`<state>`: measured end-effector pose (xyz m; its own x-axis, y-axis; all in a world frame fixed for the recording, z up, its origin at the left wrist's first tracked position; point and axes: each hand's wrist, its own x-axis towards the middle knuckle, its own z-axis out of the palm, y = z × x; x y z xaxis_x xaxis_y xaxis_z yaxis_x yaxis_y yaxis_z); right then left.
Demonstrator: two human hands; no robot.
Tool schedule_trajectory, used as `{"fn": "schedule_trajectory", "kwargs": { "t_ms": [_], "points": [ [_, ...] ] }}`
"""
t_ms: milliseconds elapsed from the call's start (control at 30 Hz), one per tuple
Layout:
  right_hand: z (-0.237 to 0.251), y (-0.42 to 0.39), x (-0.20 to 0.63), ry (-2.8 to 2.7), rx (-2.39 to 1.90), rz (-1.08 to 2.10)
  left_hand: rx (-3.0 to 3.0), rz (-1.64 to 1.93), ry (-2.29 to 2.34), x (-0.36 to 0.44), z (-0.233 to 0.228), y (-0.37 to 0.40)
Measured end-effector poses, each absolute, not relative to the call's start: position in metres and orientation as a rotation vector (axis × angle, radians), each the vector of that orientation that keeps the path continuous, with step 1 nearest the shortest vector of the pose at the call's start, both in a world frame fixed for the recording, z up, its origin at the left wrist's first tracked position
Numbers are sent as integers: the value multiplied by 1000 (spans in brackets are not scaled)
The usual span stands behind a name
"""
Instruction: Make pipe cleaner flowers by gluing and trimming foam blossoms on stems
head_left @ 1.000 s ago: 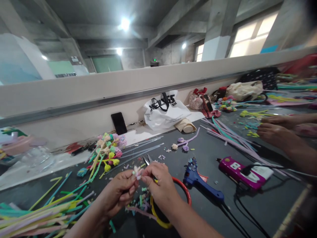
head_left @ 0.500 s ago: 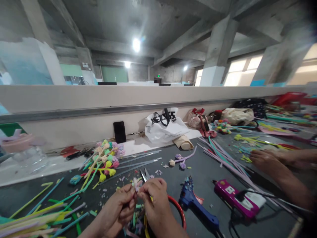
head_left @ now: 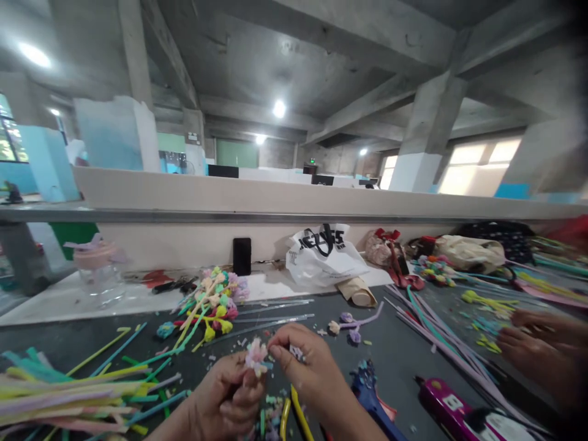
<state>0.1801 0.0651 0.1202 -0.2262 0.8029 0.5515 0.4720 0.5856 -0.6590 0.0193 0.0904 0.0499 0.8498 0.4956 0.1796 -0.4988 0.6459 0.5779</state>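
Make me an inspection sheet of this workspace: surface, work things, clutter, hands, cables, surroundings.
Surface: dark tabletop, partly covered.
Work things: pastel fuzzy piece, in hand; fuzzy stems heaped at left.
Clutter: coloured offcuts scattered on the tabletop.
Hands: left hand grips the pastel fuzzy piece; right hand close beside it, contact unclear.
Cables: dark cable at the purple device.
Surroundings: white bag and phone near the partition; another person's hands at right.

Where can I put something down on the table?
Try the mostly bare dark tabletop between the lilac sprig, blue glue gun, magenta box and long lilac stems. The white surface left of the clear bottle looks free too. It's crowded at the stem heap, by the flower bunch, and between left hand and right hand, where scraps lie.
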Motion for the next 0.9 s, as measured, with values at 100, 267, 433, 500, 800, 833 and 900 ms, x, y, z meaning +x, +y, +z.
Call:
{"fn": "schedule_trajectory", "kwargs": {
  "t_ms": [100, 267, 433, 500, 800, 833, 900],
  "points": [
    [140, 71, 175, -2038, -964, 410, 690, 578, 24, 13, 54, 95],
    [160, 79, 165, -2185, -818, 333, 727, 619, 28, 1, 61, 103],
    [164, 89, 159, -2247, -666, 340, 718, 605, 24, -3, 63, 104],
    [162, 92, 159, -2226, -645, 361, 700, 602, 27, -2, 63, 104],
    [156, 92, 156, -2171, -749, 421, 958, 837, 372, -19, 65, 113],
    [156, 91, 156, -2178, -745, 428, 965, 832, 378, -21, 66, 113],
    [154, 87, 154, -2191, -754, 428, 1001, 824, 398, -26, 68, 112]
  ]
}}
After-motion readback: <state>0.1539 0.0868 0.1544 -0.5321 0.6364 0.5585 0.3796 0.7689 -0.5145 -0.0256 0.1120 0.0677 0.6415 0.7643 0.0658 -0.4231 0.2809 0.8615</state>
